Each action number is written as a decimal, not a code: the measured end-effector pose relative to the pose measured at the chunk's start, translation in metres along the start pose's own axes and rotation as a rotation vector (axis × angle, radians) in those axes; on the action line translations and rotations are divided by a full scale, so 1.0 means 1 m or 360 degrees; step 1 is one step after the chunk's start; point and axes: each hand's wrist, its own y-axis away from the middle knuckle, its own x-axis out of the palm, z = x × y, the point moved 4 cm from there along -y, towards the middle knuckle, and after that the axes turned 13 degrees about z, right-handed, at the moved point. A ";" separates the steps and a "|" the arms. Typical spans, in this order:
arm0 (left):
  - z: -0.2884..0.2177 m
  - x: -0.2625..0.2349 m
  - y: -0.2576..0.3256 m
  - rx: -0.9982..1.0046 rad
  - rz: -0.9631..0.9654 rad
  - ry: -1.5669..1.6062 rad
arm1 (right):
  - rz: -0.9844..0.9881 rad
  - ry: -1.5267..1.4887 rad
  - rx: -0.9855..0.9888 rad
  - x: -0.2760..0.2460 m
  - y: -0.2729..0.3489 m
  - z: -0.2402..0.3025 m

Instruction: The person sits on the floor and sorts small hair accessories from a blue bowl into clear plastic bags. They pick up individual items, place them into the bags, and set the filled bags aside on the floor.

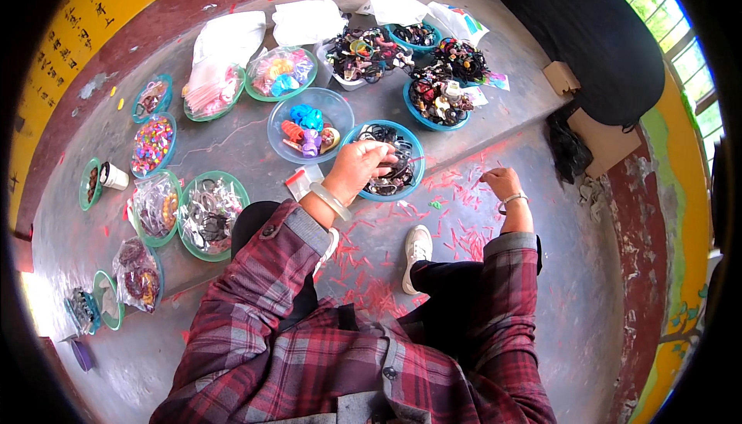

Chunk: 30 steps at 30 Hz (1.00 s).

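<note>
While the left hand [357, 167] reaches into the blue bowl [415, 146] of dark hair ties, its fingers curl closed over the bowl's near edge; a tie seems pinched there, but the fingertips blur into the dark tangle and the grip cannot be confirmed. Pale bangle [331, 200] on the left wrist. Bowl sits on the grey concrete floor [232, 134], just ahead of the person's knee.

Right hand [501, 182]: raised clear of the floor, well right of the bowl, fingers drawn together at the tips. Whether anything is held between them is too small to tell. Thin bracelet on that wrist.

Adjacent: clear bowl [287, 111] with blue, orange and purple clips, touching or nearly touching the blue bowl on its left. Green-rimmed dishes [239, 192] to the left hold bagged items; contents obscured by glare on plastic. Further blue bowls [413, 107] behind carry mixed dark accessories, individual pieces not resolvable.

Red scraps [456, 231] litter the floor around a white shoe [417, 250]. Plaid sleeves and torso cover the lower frame and hide the legs. Black cloth [587, 30] upper right, partly cut off by the lens rim.
</note>
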 end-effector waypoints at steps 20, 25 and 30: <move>0.012 0.006 -0.006 0.0004 0.0072 -0.0052 | -0.0101 0.0057 0.0555 -0.013 0.013 -0.040; 0.013 0.006 -0.009 -0.0004 0.0084 -0.0071 | -0.0217 0.0129 0.0292 -0.004 0.010 -0.052; 0.013 0.005 -0.007 -0.0011 0.0092 -0.0130 | -0.0197 0.0031 0.0354 -0.009 0.015 -0.034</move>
